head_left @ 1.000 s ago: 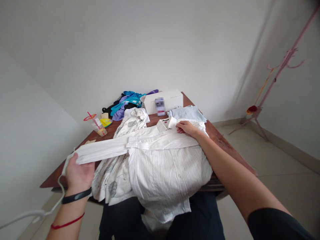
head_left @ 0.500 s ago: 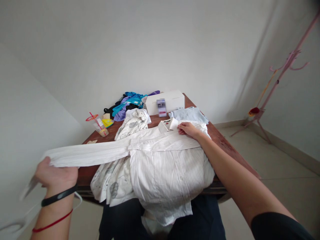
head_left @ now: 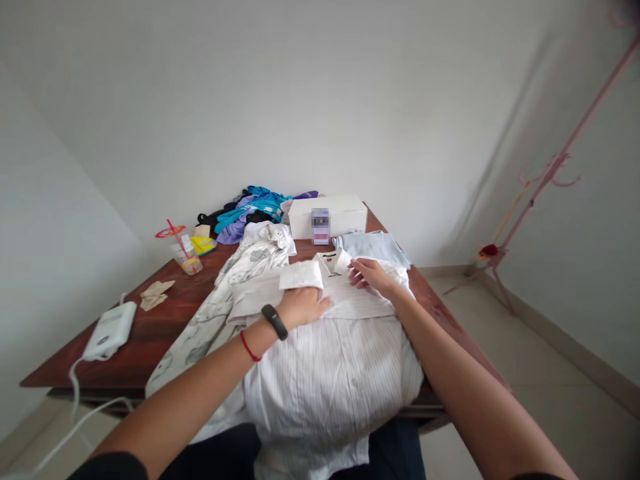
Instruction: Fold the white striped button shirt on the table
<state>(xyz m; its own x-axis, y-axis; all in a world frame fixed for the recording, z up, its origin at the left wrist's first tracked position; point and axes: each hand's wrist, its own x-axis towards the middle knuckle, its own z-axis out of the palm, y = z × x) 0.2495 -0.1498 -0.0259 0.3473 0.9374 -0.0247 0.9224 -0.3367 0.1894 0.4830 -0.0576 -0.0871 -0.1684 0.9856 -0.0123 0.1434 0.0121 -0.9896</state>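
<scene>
A white striped long-sleeved shirt (head_left: pixel 345 353) lies across the table, its lower part hanging over the front edge. My left hand (head_left: pixel 303 307) is at the cuff of one sleeve, which is folded back across the chest. The cuff covers most of those fingers, while the thumb shows and points right. Beside the collar (head_left: pixel 341 260), my right hand (head_left: pixel 371 275) touches the shirt with slightly bent fingers, a little apart. Under the shirt's left side lies a white garment with grey leaf-like prints (head_left: pixel 215 310).
On the wooden table (head_left: pixel 165 330) are a white power adapter with cables (head_left: pixel 110 331), crumpled paper (head_left: pixel 156 295), and a plastic cup with a straw (head_left: pixel 186 255). Behind are piled clothes (head_left: pixel 265 203), a white box (head_left: pixel 345 213) and folded light-blue cloth (head_left: pixel 373 247). A pink stand (head_left: pixel 545 177) is right.
My left hand has swung right from the far left, folding the outstretched sleeve back over the shirt. My right hand stays near the collar, its fingers looser. The view has shifted slightly.
</scene>
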